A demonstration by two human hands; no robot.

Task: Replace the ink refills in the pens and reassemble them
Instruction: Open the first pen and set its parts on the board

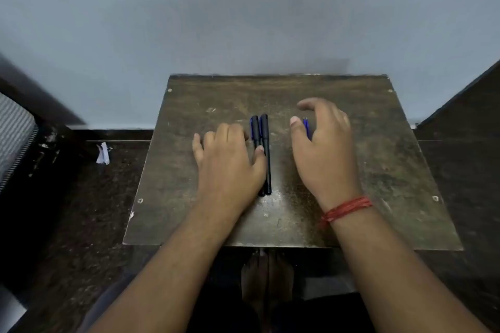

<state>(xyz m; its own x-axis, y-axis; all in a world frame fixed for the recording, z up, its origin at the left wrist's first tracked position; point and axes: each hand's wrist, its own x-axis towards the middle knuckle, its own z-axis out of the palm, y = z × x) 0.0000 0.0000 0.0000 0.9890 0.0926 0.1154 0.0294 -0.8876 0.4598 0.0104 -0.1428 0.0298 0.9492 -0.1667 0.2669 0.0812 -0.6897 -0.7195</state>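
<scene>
Pens [264, 153], two, lay side by side on the wooden table [378, 170]. Left hand [230, 162] rested flat, thumb touching them; right hand [323, 149] arched loosely over blue refills [306, 127], grasping nothing.

Most of blue refills [306, 127] under right hand [323, 154]; pens' [266, 149] lower left behind left hand [230, 167].

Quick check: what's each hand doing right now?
Left hand: open, thumb touching the pens.
Right hand: open, arched over the blue refills.
</scene>
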